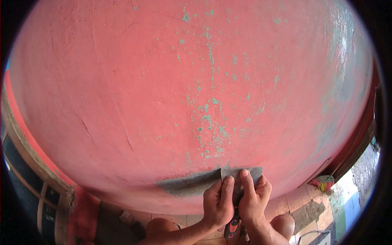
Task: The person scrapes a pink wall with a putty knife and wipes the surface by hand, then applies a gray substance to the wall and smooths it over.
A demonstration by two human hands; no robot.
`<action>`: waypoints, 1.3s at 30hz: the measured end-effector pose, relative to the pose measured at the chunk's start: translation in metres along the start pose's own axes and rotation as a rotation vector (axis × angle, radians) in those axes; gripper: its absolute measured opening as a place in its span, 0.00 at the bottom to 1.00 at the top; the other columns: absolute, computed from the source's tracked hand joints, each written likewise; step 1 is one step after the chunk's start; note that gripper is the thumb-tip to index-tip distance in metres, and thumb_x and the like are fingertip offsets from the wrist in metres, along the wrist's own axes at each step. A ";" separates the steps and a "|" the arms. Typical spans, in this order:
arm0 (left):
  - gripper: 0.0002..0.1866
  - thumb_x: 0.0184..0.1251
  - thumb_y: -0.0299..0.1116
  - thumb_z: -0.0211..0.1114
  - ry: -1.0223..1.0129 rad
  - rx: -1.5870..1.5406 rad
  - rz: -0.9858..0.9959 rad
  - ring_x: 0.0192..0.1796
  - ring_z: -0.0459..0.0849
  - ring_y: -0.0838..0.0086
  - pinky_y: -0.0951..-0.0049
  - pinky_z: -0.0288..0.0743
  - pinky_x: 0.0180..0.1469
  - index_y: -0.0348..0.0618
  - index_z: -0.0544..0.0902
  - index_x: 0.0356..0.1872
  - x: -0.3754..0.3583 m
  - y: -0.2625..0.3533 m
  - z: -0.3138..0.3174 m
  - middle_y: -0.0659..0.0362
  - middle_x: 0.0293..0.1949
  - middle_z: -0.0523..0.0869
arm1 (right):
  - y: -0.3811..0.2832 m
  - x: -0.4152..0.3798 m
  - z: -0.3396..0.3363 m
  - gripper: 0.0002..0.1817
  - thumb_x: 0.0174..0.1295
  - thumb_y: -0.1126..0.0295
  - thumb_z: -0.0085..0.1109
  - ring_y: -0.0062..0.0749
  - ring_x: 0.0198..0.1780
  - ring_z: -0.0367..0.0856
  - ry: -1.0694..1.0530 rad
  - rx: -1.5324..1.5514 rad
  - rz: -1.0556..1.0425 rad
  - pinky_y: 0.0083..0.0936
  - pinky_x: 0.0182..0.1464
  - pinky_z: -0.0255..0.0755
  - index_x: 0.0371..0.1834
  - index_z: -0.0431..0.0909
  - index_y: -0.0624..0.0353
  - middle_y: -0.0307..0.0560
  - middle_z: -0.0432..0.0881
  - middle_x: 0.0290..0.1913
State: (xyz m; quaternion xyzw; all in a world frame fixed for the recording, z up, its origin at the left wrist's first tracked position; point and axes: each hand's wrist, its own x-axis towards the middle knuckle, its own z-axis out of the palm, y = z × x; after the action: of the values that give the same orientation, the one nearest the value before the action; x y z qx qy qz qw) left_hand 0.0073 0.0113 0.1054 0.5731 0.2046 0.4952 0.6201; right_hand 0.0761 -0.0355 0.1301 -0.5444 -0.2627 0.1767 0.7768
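Note:
Both my hands are closed around a scraper (236, 181) with a wide grey metal blade and a black and red handle. My left hand (218, 205) grips its left side, the thumb lying up along the blade. On the right side my right hand (253, 203) holds it, thumb pressed near the blade's top edge. The blade lies against the lower part of a red painted wall (134, 102), which looks curved through the lens. Directly left of the blade, a dark grey bare patch (190, 183) shows in the paint. Green specks (207, 118) dot the wall above.
A broom head (324, 183) with coloured bristles rests on the tiled floor (296, 198) at right. A dark-paned window or door frame (43, 196) stands at left. My knees (283, 223) are below the wall. Near the bottom right sits a pale box-like object (320, 238).

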 end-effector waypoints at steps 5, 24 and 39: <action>0.17 0.85 0.37 0.52 -0.026 -0.007 0.046 0.35 0.72 0.87 0.78 0.69 0.35 0.35 0.84 0.43 0.015 0.018 -0.001 0.67 0.29 0.81 | -0.015 0.008 0.008 0.12 0.73 0.68 0.62 0.15 0.35 0.74 -0.001 -0.025 -0.033 0.19 0.37 0.71 0.36 0.81 0.69 0.35 0.83 0.32; 0.18 0.84 0.38 0.53 -0.006 0.040 0.018 0.38 0.72 0.85 0.76 0.71 0.39 0.34 0.82 0.39 0.008 0.014 -0.001 0.66 0.30 0.79 | -0.011 0.001 0.007 0.10 0.70 0.70 0.65 0.16 0.36 0.77 0.044 -0.042 -0.091 0.20 0.38 0.73 0.37 0.82 0.68 0.37 0.86 0.33; 0.21 0.86 0.41 0.50 -0.124 -0.049 -0.146 0.40 0.75 0.85 0.76 0.73 0.42 0.34 0.83 0.40 0.012 0.007 -0.015 0.65 0.33 0.83 | -0.020 0.001 0.006 0.08 0.69 0.72 0.64 0.18 0.38 0.78 -0.019 0.009 0.006 0.21 0.41 0.74 0.41 0.81 0.68 0.40 0.86 0.35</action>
State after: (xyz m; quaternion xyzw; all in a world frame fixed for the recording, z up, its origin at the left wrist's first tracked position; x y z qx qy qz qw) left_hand -0.0028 0.0282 0.1119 0.5710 0.1950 0.4172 0.6796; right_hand 0.0731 -0.0368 0.1506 -0.5402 -0.2678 0.1855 0.7759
